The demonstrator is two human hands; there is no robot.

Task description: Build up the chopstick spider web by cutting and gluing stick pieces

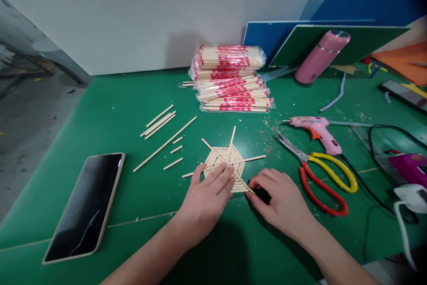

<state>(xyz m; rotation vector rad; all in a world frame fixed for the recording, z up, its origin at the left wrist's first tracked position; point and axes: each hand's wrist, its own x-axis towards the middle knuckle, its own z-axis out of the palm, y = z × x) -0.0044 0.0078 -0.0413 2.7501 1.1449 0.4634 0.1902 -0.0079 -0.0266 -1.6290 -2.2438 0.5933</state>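
Stick web (233,162) is pressed to the desk (140,200) by the left hand (207,198), laid flat; one spoke (244,182) is pinched by the right hand (278,197); scissors (304,158) are set right of the web, wrapped sticks (233,91) piled beyond.

Stick-web (231,156) btwn phone (86,205) & scissors (304,157)

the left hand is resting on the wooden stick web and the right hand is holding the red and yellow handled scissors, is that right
Not quite: the head view shows the right hand at the end of one of the web's sticks, while the scissors lie on the table. The left hand is indeed resting on the wooden stick web.
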